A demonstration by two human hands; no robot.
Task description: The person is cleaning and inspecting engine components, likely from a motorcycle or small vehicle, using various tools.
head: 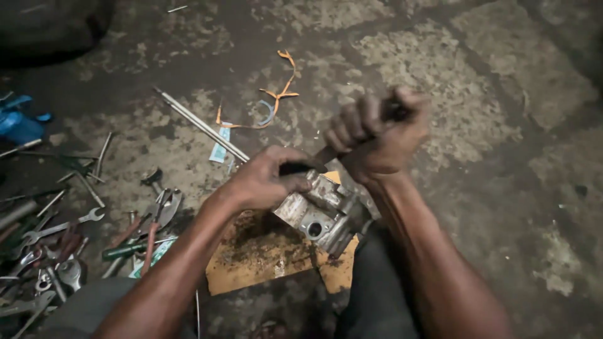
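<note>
Two hands work one metal engine part (326,216): left hand (267,179) and right hand (377,141) both clamped on one tool (323,157).

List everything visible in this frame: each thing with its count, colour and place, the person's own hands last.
Metal engine part: one, silver-grey, centre, on the cardboard.
Cardboard sheet: one, tan, oil-stained, on the floor under the part.
Dark tool: one, blackish, held over the part by both hands.
Long metal rod: one, grey, lying diagonally, upper left of centre.
Orange strip: one, orange, floor above centre.
Spanners and hand tools: many, count unclear, grey, scattered at left.
Blue object: one, blue, far left edge.
Concrete floor: grey, stained.
Left hand: one, grip closed on the tool's lower end, on the part.
Right hand: one, fist closed on the tool's upper end.
</note>
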